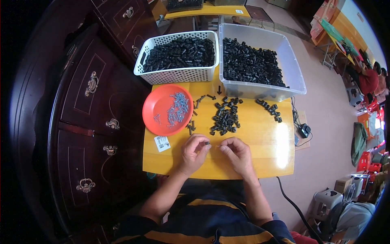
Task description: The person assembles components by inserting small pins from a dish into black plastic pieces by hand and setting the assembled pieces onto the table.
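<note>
My left hand (194,155) pinches a small black plastic part (207,143) between thumb and fingertips. Facing it a short gap away, my right hand (237,156) pinches a tiny silvery screw (218,146), partly hidden by the fingers. Just beyond both hands lies a pile of short black plastic pieces (226,118) on the yellow table (264,150). To the left is an orange-red plate (156,99) with many small silvery screws (178,110) on it. Longer black pieces (192,127) lie beside the plate's right edge.
A white perforated basket (178,76) and a clear plastic bin (260,90), both full of black parts, stand at the table's far side. A smaller group of black pieces (270,108) lies right. Dark wooden cabinets (89,105) border the left; a cable with a black adapter (304,130) lies right.
</note>
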A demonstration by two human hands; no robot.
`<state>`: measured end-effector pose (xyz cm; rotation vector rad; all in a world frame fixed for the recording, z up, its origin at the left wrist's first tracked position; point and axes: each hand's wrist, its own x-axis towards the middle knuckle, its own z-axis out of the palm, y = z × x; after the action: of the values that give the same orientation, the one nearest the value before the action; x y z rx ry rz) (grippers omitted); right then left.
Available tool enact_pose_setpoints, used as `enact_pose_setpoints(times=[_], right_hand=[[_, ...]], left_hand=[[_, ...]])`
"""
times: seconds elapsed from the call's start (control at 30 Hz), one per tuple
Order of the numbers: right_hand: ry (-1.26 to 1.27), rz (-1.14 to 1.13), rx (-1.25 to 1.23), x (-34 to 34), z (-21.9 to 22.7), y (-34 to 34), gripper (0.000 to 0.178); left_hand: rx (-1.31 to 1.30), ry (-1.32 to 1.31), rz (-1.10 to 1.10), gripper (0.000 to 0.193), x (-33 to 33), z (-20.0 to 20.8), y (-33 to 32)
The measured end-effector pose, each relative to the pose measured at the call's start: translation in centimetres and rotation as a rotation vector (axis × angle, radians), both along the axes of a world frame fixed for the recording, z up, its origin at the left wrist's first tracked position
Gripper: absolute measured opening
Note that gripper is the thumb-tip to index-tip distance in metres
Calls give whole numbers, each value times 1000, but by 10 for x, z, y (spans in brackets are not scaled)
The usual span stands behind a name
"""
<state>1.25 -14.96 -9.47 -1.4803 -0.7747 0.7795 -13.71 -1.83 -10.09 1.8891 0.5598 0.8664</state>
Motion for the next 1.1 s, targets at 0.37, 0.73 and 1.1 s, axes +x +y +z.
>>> enact_pose_setpoints(times=[0.37, 0.73, 1.1], right_hand=[[206, -1, 56, -11, -1, 2, 4], [165, 34, 59, -11, 2, 1, 6], [-155, 45, -69, -7, 20, 3, 8]], left_hand=[[-255, -14, -135, 13, -6, -13, 0], [-399, -104, -172, 14, -9, -16, 3], [-186, 20, -180, 17, -9, -1, 4]])
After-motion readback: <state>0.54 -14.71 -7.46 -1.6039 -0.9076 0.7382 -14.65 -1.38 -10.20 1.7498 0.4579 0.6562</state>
